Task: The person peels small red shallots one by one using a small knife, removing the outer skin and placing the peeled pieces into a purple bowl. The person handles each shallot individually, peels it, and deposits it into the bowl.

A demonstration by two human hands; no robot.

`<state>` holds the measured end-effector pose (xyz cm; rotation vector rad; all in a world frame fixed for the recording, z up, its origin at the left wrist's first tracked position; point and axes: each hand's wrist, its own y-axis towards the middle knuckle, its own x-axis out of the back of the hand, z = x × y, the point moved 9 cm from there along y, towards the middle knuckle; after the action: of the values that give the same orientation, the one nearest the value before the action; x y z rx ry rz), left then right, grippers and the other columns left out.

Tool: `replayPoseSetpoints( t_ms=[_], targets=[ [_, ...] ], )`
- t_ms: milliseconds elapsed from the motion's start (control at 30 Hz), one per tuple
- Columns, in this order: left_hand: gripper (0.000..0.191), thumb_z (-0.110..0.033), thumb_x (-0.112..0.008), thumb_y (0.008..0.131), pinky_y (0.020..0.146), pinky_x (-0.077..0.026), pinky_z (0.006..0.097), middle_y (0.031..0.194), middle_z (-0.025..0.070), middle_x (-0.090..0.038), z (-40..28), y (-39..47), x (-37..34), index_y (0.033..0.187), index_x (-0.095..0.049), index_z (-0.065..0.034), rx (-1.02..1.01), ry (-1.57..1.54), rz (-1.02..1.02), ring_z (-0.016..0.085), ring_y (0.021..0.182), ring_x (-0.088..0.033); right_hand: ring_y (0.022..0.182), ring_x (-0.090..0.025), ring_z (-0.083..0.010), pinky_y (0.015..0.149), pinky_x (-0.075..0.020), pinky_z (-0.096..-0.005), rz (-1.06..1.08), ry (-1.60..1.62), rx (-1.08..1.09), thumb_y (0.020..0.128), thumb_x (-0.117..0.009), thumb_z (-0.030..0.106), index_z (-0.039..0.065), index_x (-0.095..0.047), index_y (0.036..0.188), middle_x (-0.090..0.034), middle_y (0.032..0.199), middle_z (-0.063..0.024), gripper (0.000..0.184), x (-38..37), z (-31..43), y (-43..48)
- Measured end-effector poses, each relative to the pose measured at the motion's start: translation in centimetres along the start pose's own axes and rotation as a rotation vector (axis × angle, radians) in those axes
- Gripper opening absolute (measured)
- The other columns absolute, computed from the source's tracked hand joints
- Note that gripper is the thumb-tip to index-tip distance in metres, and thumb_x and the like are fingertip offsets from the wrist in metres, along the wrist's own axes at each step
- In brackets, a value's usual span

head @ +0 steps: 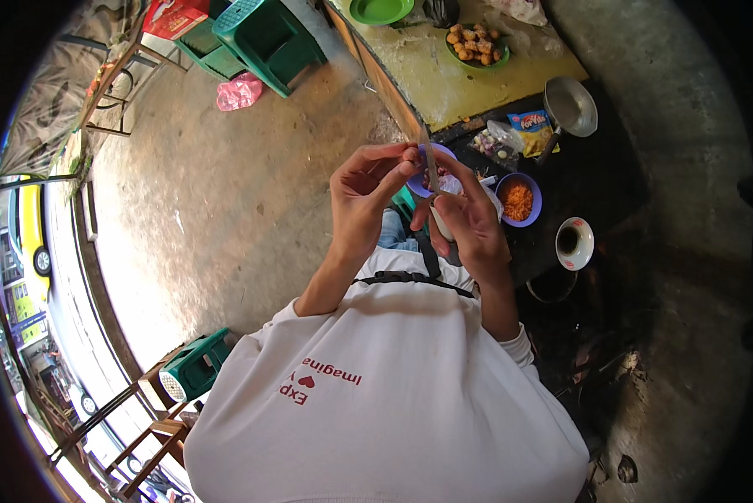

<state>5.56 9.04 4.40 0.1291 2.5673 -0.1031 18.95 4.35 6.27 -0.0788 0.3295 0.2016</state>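
My left hand [361, 195] pinches a small reddish-brown piece, perhaps a shallot [413, 154], between thumb and fingertips. In my right hand [477, 226] is a knife [431, 165], its narrow blade pointing up and away from me, close beside the piece. A pale part, possibly its handle, shows under the right fingers. Beyond and below both hands stands a purple bowl [444, 149] with reddish pieces in it, partly hidden by the fingers. A clear plastic bag [452, 185] lies by that bowl, also partly covered. Right of my right hand, another purple bowl [537, 200] holds shredded orange food, probably carrot.
A bag of shallots and garlic [497, 143], a yellow-blue packet [534, 133] and a metal pan [571, 107] stand ahead right. Fried balls on a green plate [505, 58] top the yellowish table [439, 88]. A white bowl with dark liquid [579, 258] is at right. Green stools [276, 44] stand far left.
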Motion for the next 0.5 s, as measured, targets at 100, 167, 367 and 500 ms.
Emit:
replayPoseSetpoints(
  t_ms=[100, 167, 367, 500],
  targets=[
    [0.026, -0.001, -0.075, 0.091, 0.097, -0.051, 0.0287, 0.113, 0.0095, -0.072, -0.2, 0.2, 0.1, 0.116, -0.067, 0.0025, -0.020, 0.008, -0.004, 0.014, 0.106, -0.066, 0.053, -0.044, -0.0017, 0.051, -0.0368, -0.0170, 0.016, -0.091, 0.004, 0.106, -0.050, 0.011, 0.007, -0.036, 0.155, -0.069, 0.087, -0.0092, 0.051, 0.1, 0.2, 0.1],
    [0.026, -0.001, -0.075, 0.091, 0.097, -0.051, 0.0288, 0.113, 0.0092, -0.072, -0.5, 0.3, 0.1, 0.116, -0.067, 0.0022, -0.042, 0.022, 0.003, 0.014, 0.107, -0.066, 0.053, -0.043, -0.0011, 0.051, -0.0363, -0.0168, 0.028, -0.142, -0.012, 0.106, -0.051, 0.010, 0.007, -0.037, 0.155, -0.069, 0.087, -0.0090, 0.051, 0.0, 0.0, 0.2],
    [0.025, 0.000, -0.075, 0.091, 0.096, -0.051, 0.0283, 0.112, 0.0080, -0.071, -0.8, 0.7, 0.2, 0.115, -0.067, 0.0022, -0.058, 0.062, 0.014, 0.014, 0.107, -0.066, 0.053, -0.041, 0.0003, 0.050, -0.0343, -0.0168, 0.019, -0.187, -0.034, 0.105, -0.051, 0.010, 0.009, -0.038, 0.156, -0.070, 0.089, -0.0078, 0.052, -0.2, -0.5, 0.6],
    [0.026, 0.000, -0.074, 0.091, 0.095, -0.051, 0.0277, 0.111, 0.0073, -0.071, -1.1, 1.0, 0.3, 0.116, -0.067, 0.0023, -0.069, 0.078, 0.015, 0.013, 0.107, -0.066, 0.053, -0.041, 0.0004, 0.049, -0.0345, -0.0168, 0.018, -0.179, -0.032, 0.106, -0.051, 0.011, 0.009, -0.039, 0.156, -0.070, 0.089, -0.0071, 0.051, -0.3, -0.5, 0.9]
  ],
)
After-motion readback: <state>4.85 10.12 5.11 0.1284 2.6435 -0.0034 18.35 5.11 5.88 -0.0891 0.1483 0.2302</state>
